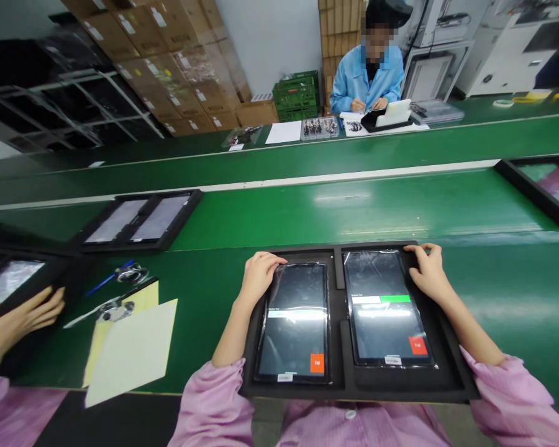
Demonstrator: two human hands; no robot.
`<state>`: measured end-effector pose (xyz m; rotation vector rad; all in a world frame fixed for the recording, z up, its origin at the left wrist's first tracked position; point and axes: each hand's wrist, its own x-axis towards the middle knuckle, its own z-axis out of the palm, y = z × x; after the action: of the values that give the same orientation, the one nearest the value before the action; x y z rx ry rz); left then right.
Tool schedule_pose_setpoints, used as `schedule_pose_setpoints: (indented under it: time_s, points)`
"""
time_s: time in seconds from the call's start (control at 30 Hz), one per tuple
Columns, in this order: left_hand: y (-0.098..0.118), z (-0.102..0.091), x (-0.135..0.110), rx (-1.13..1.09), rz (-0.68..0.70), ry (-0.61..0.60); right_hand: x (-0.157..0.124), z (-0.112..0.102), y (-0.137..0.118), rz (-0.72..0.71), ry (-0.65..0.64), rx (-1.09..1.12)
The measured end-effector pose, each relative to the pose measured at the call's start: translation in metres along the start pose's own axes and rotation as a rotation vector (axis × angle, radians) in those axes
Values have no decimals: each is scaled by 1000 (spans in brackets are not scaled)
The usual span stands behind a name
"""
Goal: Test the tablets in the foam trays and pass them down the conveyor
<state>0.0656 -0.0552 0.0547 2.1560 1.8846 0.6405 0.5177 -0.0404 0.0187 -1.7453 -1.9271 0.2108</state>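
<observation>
My left hand (261,278) rests on the upper left corner of a black foam tray (340,270), its fingers over the plastic-wrapped edge of a tablet (293,323). My right hand (428,270) curls at the tray's upper right corner, beside a second bagged tablet (386,310). Both lit screens are dark, with a pale bar and an orange-red "Fail" box. The second screen also has a green bar. At the far left, another person's hand (23,313) lies on a separate tray (32,279).
Green conveyor belts (354,211) run across the view, carrying another tablet tray (137,220). Pale paper sheets (130,354) and blue-handled tools (121,273) lie at left. A co-worker in a blue smock (366,77) sits beyond the belts. Cardboard boxes (144,62) are stacked behind.
</observation>
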Motion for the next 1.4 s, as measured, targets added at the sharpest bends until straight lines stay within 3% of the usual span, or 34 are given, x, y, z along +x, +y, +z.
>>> schedule_pose_setpoints:
  time_s: [0.3,0.73,0.83,1.03,1.4]
  points:
    - [-11,-2,-6,13,-197,166,0,-1,0,2,-3,13]
    - [-9,-2,-4,16,-113,236,-1,-2,0,-28,-1,-8]
    - [-7,-8,-4,26,-66,230,-1,-3,0,-23,-4,-3]
    - [-4,-14,-7,95,63,99,-1,-5,-3,-5,-21,3]
    - [-9,-1,-3,3,-75,119,-1,-7,-11,13,-32,-59]
